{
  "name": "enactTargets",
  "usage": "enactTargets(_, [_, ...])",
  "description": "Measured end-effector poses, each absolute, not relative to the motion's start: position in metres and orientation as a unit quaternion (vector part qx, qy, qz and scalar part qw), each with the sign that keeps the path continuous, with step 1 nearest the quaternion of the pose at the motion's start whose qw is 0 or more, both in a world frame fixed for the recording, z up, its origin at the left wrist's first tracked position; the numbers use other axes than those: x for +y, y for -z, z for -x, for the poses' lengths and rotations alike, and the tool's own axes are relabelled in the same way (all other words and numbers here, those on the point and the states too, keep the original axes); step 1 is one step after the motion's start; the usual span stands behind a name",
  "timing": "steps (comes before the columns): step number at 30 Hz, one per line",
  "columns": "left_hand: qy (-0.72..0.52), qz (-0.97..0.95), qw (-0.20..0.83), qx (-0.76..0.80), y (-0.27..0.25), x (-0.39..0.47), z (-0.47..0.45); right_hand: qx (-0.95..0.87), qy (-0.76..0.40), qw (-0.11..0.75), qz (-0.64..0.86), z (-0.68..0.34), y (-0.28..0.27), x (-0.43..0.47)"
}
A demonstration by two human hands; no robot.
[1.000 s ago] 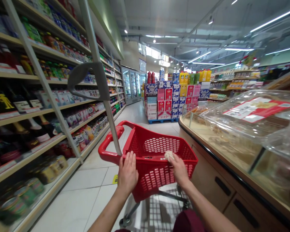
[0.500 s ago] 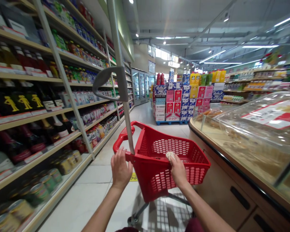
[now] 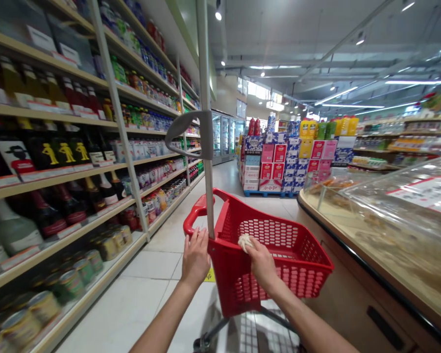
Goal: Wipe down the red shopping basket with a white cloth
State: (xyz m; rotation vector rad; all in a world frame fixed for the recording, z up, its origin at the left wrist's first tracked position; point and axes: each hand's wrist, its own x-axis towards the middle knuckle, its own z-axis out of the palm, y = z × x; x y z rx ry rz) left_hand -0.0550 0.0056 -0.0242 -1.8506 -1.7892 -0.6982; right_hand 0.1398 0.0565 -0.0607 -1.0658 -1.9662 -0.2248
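Between the shelves [image 3: 95, 162] and the display worktop [image 3: 356, 235], we hold the red shopping basket [image 3: 272, 255] straight ahead: our left hand [image 3: 195, 257] rests spread on its near rim, our right hand [image 3: 260, 262] pinches a crumpled white cloth [image 3: 244, 241] there.

You stand in a shop aisle with a pale tiled floor [image 3: 139, 289]. On your left run long shelves [image 3: 59, 171] full of bottles and cans – on your right a counter [image 3: 371, 245] under clear covers. Ahead you see stacked boxes [image 3: 286, 164] and glass fridges [image 3: 224, 137]. The grey ceiling [image 3: 297, 44] carries long strip lamps [image 3: 356, 105].
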Motion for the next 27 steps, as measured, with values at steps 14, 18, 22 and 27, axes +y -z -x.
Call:
enactTargets(14, [0.241,0.705,0.200,-0.637,0.018,0.003,0.059,-0.909,0.245,0.319,0.111,-0.094,-0.025,0.072])
enactTargets(18, [0.249,0.710,0.193,-0.630,0.017,0.000,0.062,-0.900,0.197,0.351,0.169,-0.101,-0.016,0.072])
enactTargets(22, [0.250,0.711,0.189,-0.630,0.019,0.000,0.064,-0.859,0.175,0.422,0.232,-0.084,-0.015,0.070])
enactTargets(27, [0.239,0.711,0.183,-0.636,0.018,0.000,0.066,-0.865,0.165,0.354,0.316,-0.082,0.097,0.041])
